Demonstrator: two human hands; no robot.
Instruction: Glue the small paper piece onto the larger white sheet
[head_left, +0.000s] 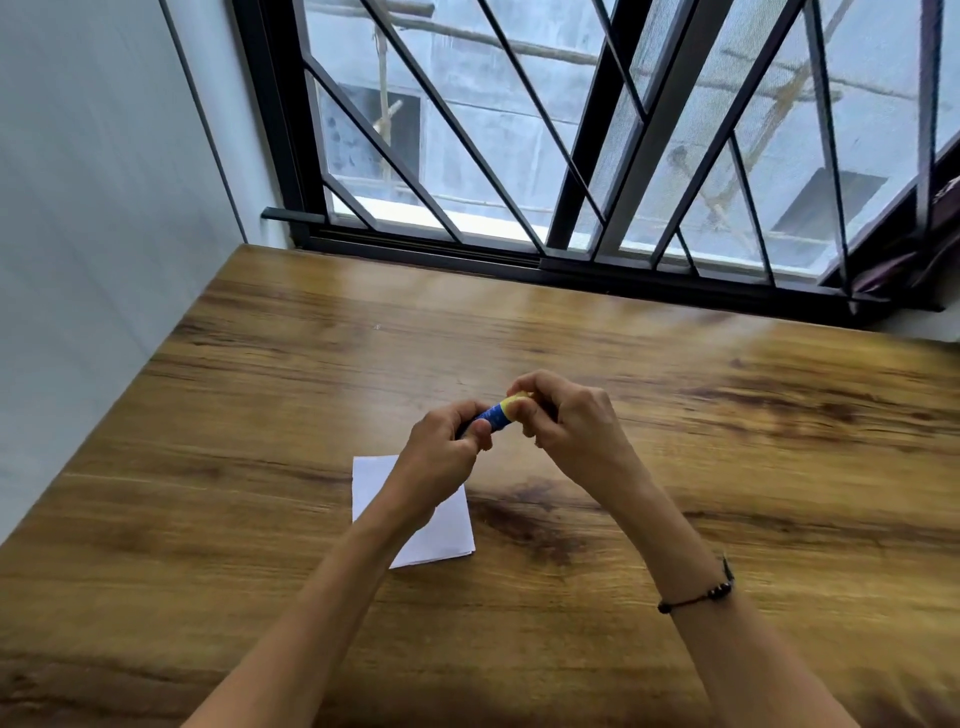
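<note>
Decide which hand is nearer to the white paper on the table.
Left. The left hand hovers over the white paper, its wrist covering part of it; the right hand is off to the paper's right.

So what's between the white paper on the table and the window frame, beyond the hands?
Head view: only bare wooden table lies between the white paper and the window frame, apart from both hands holding a glue stick above it.
</note>
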